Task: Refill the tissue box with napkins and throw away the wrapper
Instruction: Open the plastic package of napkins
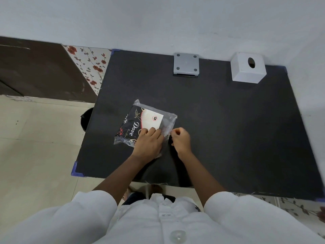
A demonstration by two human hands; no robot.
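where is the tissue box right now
In the head view the white tissue box stands at the far right corner of the black table, by the wall, to the right of a grey square plate.

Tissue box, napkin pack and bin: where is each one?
tissue box (243, 65): head view, top face left of the hole.
napkin pack (136, 124): head view, dark printed label.
bin (85, 120): head view, its visible left side.

Soft, even light, perhaps from overhead. A weak shadow darkens the table (228, 129) near 6 o'clock. Mild sheen on the wrapper (169, 118). Edges bend at 3 and 9 o'clock; the shirt (158, 226) looks blurred.
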